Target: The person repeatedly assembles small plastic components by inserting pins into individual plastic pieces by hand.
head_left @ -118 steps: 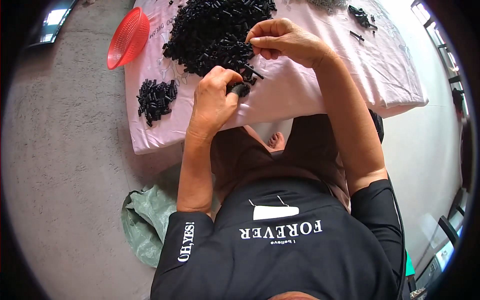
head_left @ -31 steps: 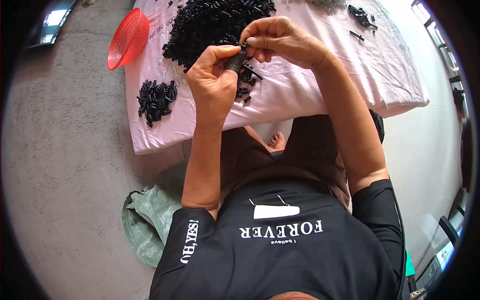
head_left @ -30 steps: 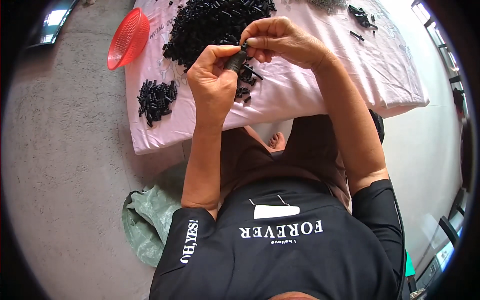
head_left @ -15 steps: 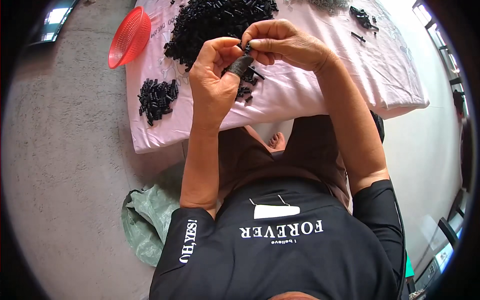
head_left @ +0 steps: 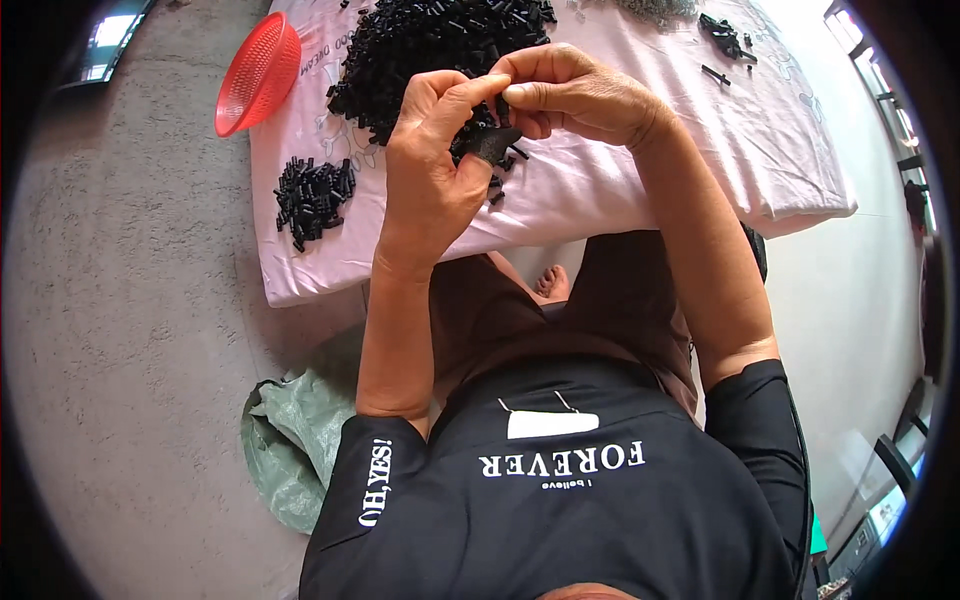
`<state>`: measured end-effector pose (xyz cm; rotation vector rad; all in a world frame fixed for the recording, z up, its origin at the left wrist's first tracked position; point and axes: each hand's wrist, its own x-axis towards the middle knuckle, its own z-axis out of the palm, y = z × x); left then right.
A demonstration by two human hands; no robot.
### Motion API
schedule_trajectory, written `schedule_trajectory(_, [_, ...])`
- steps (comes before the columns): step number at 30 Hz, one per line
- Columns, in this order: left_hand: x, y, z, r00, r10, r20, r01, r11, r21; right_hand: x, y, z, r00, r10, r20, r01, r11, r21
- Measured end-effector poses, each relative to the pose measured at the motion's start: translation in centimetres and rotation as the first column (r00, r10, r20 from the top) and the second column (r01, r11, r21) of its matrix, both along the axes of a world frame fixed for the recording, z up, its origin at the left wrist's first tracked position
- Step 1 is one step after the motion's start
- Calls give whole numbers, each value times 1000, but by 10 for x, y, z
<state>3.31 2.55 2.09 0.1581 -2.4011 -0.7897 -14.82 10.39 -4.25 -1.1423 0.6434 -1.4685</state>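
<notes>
My left hand [head_left: 432,165] and my right hand [head_left: 595,95] meet fingertip to fingertip above the pink cloth. Pinched in the right fingers is a small black plastic piece [head_left: 503,110], partly covered by them. The left index fingertip touches its upper end, and a dark cover [head_left: 490,145] sits on the left thumb, which points at the piece's lower part. Whether the left fingers also grip something is hidden. Under the hands lie more loose black pieces [head_left: 497,198], and just beyond them spreads a large heap of short black tubes [head_left: 420,50].
The pink cloth [head_left: 600,200] covers a table. On its left are a smaller pile of black tubes [head_left: 315,200] and a red mesh basket [head_left: 258,75] at the edge. Far right lie black parts [head_left: 725,38] and a clear-grey heap [head_left: 660,10]. A green sack [head_left: 300,440] rests on the floor.
The left index finger has straightened toward the right fingertips, and the left thumb has shifted slightly down and right. The right hand stays almost in place.
</notes>
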Motion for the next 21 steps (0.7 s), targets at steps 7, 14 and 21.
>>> schedule_trajectory(7, [0,5,4,1000,19,4,-19,998,-58,0,3,2,1000,-18,-7,18,999,51])
schedule_trajectory(14, [-1,5,1,999,38,7,-38,995,-94,1,2,2,997,-71,-13,72,992,108])
schedule_trajectory(21, [-2,8,0,998,63,24,-61,995,-80,0,1,2,997,-76,-27,78,995,69])
